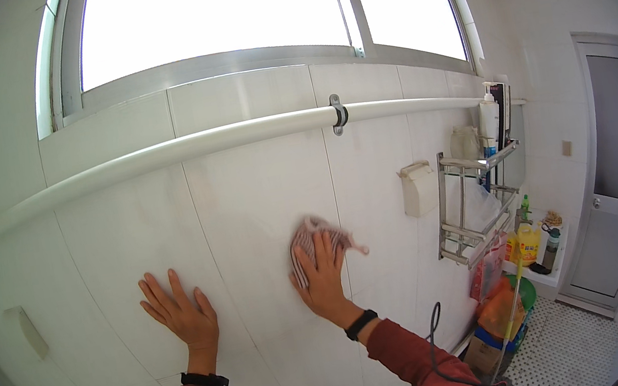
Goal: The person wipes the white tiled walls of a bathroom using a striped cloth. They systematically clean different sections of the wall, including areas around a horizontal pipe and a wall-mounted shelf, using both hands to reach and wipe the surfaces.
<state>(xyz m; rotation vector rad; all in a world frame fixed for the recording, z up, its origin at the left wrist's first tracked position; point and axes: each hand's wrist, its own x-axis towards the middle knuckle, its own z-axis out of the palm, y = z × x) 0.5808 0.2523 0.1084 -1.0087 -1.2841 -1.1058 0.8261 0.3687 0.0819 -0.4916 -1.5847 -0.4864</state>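
My left hand (183, 316) lies flat against the white tiled wall (262, 200), its fingers apart and nothing in it. To its right, my right hand (323, 281) presses a striped cloth (307, 241) against the same wall, with fingers spread over it. Part of the cloth sticks out above and to the right of the fingers, slightly blurred. Both wrists carry black bands, and both sleeves are dark red. Above the hands a white pipe (251, 131) runs across the wall, fixed by a metal clamp (338, 114).
A sliding window (216, 65) is above the pipe. At right are a white wall box (420, 189), a metal rack (464, 235) with bottles, a sink (552, 275) holding bottles, a grey door (609, 248), and bags on the floor. A black cable (434, 349) hangs near my right sleeve.
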